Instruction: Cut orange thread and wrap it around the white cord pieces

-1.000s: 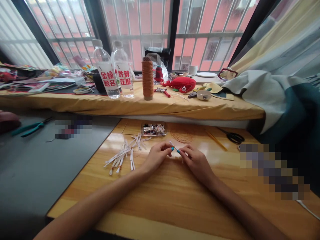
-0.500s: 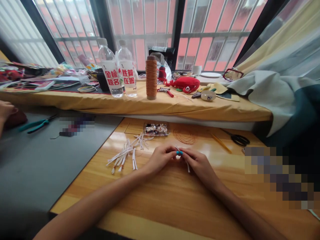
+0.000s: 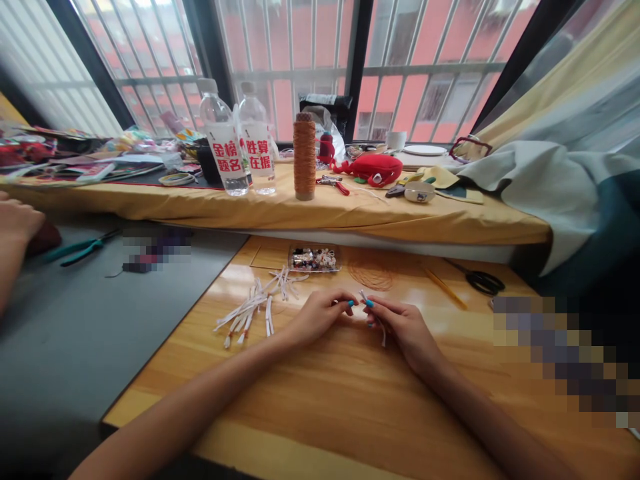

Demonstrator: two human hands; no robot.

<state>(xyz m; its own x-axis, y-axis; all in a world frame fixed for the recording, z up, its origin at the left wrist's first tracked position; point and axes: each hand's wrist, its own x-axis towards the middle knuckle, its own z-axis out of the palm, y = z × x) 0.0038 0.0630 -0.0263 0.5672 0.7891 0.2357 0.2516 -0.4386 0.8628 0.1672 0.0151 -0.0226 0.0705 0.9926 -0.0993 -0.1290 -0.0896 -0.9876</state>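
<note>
My right hand (image 3: 406, 325) pinches a thin white strip (image 3: 384, 333), perhaps folded ribbon or cord. One end pokes up past the thumb and the tail hangs below the fingers. Close by on the left, my left hand (image 3: 326, 315) has its thumb and fingers drawn together. Whatever they hold, if anything, is too small to make out. A narrow gap separates the two hands, and the nails are bright blue. Loose white strips (image 3: 245, 310) lie in a pile left of my left hand, some bound with brownish thread.
Beyond my hands are a clear box of small beads (image 3: 315, 259), a coil of brown thread (image 3: 371, 273), a yellow pencil (image 3: 445, 288) and black scissors (image 3: 483, 281). Bottles (image 3: 225, 150) and a thread spool (image 3: 305, 159) stand on the ledge. Another person's hand (image 3: 17, 227) is near teal pliers (image 3: 83, 248).
My hands have parted slightly; the white strip stays in my right hand. The other person's hand at the left reaches further into view.
</note>
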